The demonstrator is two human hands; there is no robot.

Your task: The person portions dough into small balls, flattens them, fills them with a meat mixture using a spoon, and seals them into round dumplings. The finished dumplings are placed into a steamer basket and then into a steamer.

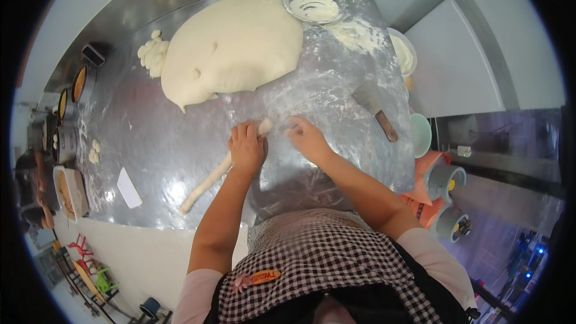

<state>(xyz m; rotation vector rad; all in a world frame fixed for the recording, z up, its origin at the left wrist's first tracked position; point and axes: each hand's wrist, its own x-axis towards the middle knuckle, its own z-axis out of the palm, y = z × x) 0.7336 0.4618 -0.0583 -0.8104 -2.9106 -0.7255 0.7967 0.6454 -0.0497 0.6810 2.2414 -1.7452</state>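
Observation:
My left hand (246,146) grips a rope of dough (211,177) near its upper end. The rope's short end (265,126) sticks out past my thumb, and its long part slants down to the left on the steel worktable (166,144). To the right of that end, my right hand (308,137) hovers with thumb and forefinger slightly apart and nothing visible between them. Beyond both hands spreads a large, smooth slab of dough (234,45). A heap of small dough pieces (153,56) touches its left side.
A flour bowl (315,5) stands at the far edge. At right lies a bench scraper (375,110) with a wooden handle; at left, a white plastic scraper (129,189). Round pans (80,83), a filling tub (69,193) and another person (38,184) are along the left.

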